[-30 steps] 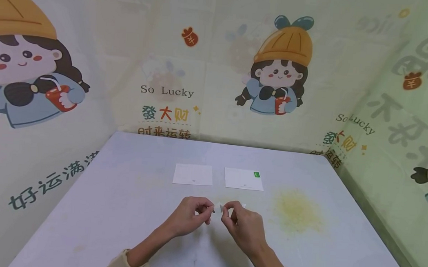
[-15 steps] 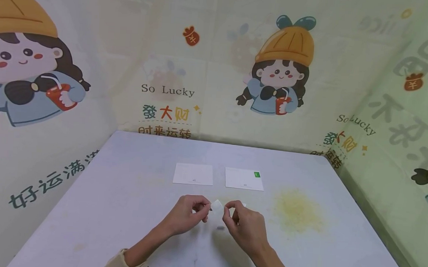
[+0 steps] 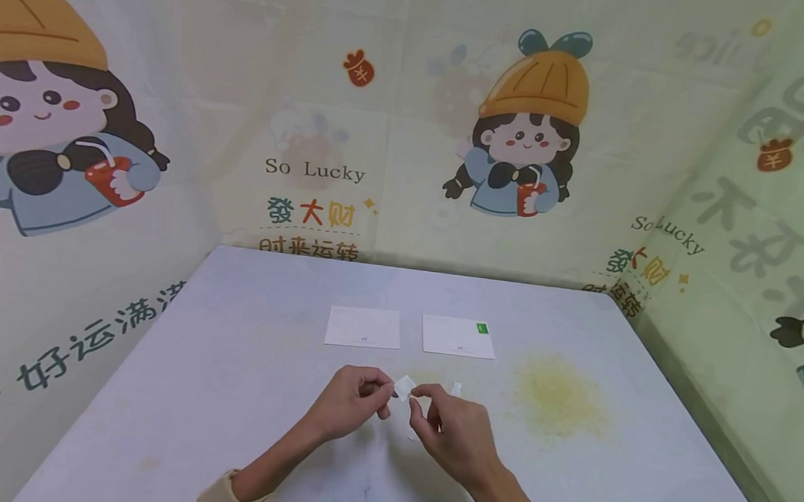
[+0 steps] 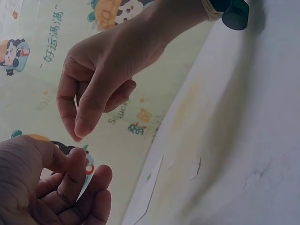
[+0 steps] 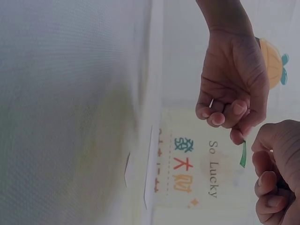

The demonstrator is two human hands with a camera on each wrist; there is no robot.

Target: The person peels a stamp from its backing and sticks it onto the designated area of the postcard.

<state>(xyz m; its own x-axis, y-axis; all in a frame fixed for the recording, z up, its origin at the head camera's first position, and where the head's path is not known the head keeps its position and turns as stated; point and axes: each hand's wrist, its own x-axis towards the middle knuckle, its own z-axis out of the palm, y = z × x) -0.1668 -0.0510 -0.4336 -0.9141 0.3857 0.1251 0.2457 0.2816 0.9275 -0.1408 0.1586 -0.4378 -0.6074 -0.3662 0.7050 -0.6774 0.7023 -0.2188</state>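
My left hand (image 3: 354,402) pinches a small square sticker (image 3: 403,388) between thumb and forefinger, above the table. Its pale side shows in the head view, while a green face (image 5: 243,155) shows edge-on in the right wrist view. Close to the sticker's right edge is my right hand (image 3: 460,431), with bent fingers and a small gap between thumb and forefinger. Beyond the hands lie two white cards. The left card (image 3: 363,327) is plain apart from small print, and the right card (image 3: 460,337) bears a green sticker (image 3: 482,328) in its upper right corner.
A small pale scrap (image 3: 456,389) lies on the white table (image 3: 215,362) past my right hand. Part of another pale bit (image 3: 413,437) shows beside that hand. A yellow stain (image 3: 559,399) marks the table's right side. Printed cloth (image 3: 409,129) hangs around the table.
A small piece dropped from between my hands to the table. My right thumb and forefinger have parted slightly and shifted left toward the sticker. My left hand keeps its pinch, the sticker's pale side now more visible.
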